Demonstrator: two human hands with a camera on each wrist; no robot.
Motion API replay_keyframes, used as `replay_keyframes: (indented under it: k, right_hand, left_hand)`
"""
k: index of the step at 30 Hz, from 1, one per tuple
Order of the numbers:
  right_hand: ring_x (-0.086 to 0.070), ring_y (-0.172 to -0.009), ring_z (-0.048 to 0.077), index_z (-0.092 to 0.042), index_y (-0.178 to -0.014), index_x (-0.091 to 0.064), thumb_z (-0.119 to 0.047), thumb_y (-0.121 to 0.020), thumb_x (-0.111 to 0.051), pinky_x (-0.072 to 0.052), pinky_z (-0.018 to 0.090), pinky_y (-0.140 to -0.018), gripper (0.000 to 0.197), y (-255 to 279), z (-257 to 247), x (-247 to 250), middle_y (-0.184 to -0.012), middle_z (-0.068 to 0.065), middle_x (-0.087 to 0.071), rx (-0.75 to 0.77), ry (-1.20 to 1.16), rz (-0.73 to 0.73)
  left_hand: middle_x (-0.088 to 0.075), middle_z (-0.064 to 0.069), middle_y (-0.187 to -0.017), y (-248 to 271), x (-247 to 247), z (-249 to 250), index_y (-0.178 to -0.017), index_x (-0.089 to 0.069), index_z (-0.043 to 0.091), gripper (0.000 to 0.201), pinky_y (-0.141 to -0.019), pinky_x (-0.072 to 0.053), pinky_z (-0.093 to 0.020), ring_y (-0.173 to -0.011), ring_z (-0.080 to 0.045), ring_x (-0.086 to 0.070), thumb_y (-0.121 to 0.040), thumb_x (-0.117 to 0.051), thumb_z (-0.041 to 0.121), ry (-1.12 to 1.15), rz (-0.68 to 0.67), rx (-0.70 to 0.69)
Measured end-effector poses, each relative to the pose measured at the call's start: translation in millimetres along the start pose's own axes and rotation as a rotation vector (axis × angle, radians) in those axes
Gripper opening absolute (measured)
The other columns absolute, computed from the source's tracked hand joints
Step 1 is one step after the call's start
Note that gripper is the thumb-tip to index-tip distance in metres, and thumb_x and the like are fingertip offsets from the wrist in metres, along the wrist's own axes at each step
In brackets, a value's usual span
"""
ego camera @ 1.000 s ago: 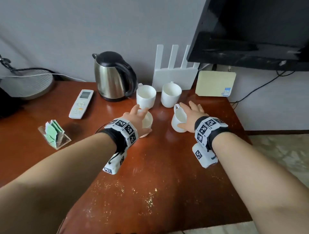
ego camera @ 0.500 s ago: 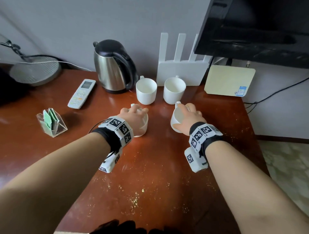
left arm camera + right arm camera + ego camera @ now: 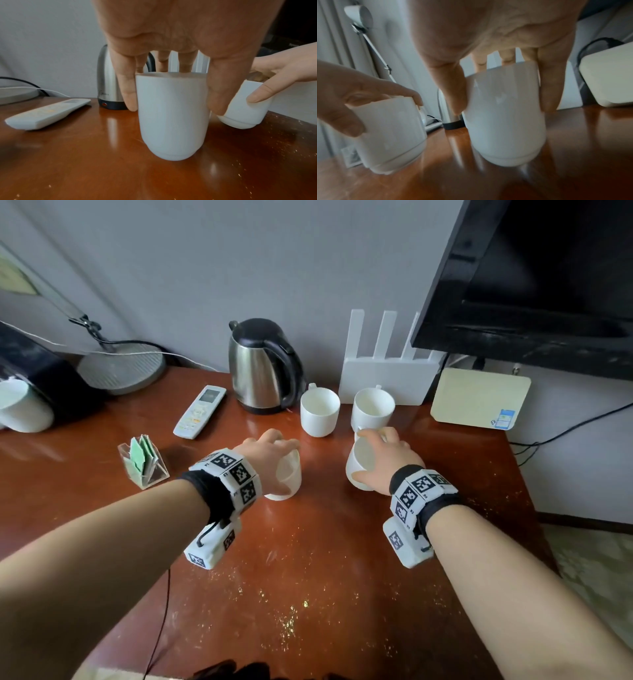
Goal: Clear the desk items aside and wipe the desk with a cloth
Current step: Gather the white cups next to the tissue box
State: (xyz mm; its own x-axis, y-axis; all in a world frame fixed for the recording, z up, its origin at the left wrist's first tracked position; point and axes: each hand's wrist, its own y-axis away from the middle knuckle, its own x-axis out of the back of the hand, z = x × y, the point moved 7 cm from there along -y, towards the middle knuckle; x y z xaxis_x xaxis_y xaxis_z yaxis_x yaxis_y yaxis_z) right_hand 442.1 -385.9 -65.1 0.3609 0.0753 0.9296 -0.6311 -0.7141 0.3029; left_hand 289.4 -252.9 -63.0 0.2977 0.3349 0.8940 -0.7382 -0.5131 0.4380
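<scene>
Left hand (image 3: 270, 455) clamped from above round one white mug (image 3: 287, 477), fingers down its sides; right hand (image 3: 383, 463) gripping a second mug (image 3: 359, 465) the same way. Both mugs mouth-up, long axis roughly vertical, the right one tilted and seemingly lifted off the desk (image 3: 308, 559), though blur leaves that uncertain. Glossy red-brown wood, dusted with pale crumbs near the front edge. Behind: two more cups (image 3: 320, 412), steel kettle (image 3: 262, 368), remote (image 3: 200, 411), white router (image 3: 387, 378), grey wall.

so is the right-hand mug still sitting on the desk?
No, in the left wrist view the right hand holds its mug clear of the desk.
</scene>
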Motion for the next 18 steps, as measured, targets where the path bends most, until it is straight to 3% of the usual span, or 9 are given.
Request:
replay_keyframes:
  k: [4, 10, 18]
  right_hand:
    - [-0.043, -0.119, 0.033, -0.036, -0.140, -0.022, -0.037, -0.080, -0.061, -0.042, 0.038, -0.091, 0.071, 12.6, -37.0, 21.4, -0.141, 0.003, -0.025, 0.081, -0.019, 0.044]
    - [-0.050, -0.113, 0.030, -0.034, -0.137, -0.022, -0.038, -0.075, -0.068, -0.045, 0.039, -0.093, 0.077, 34.0, -108.9, 37.2, -0.138, 0.002, -0.032, 0.164, -0.002, 0.089]
    - [-0.045, -0.121, 0.023, -0.035, -0.138, -0.024, -0.036, -0.076, -0.068, -0.042, 0.034, -0.092, 0.076, 66.6, -226.7, 36.2, -0.145, -0.005, -0.026, 0.213, -0.006, 0.136]
  left_hand:
    - [-0.026, 0.013, -0.141, 15.9, 19.0, -20.4, -0.140, -0.022, 0.042, 0.082, -0.091, -0.046, -0.038, -0.122, -0.023, -0.040, -0.074, -0.071, 0.041, 0.037, 0.063, -0.015]
    - [-0.029, 0.012, -0.142, 46.9, 35.7, -68.9, -0.142, -0.022, 0.031, 0.088, -0.089, -0.048, -0.037, -0.120, -0.023, -0.046, -0.071, -0.074, 0.044, 0.050, 0.148, -0.055]
    - [-0.022, 0.009, -0.140, 104.7, 52.0, -167.8, -0.140, -0.025, 0.035, 0.084, -0.095, -0.047, -0.039, -0.119, -0.024, -0.043, -0.072, -0.073, 0.044, 0.056, 0.222, -0.090]
